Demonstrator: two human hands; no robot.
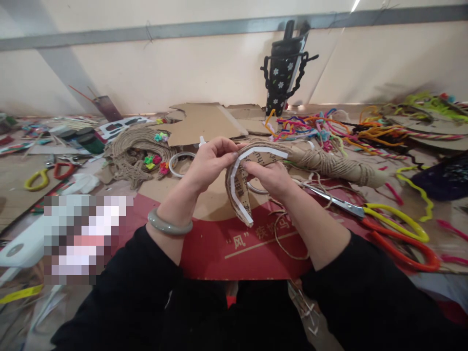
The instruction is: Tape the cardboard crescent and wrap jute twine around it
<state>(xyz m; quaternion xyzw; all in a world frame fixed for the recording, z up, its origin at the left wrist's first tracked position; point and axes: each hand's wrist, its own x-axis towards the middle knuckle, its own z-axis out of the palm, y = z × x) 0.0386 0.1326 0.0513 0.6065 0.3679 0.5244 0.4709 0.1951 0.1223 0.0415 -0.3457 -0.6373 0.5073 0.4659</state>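
Pinches the cardboard crescent (241,191) over the red board (208,253), with left hand (210,161) at the rope-lined outer edge and right hand (270,178) inside the curve, presumably to keep the white strip (233,181) steady.

Twine-edged cardboard crescent (241,191), white strip (233,182) along curve

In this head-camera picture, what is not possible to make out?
In the head view:
- Curved brown cardboard crescent: back turned away, front partly under the right hand.
- Dark, speckled object: cut off by the right edge.
- Pale, elongated device: partly hidden by pixelation.
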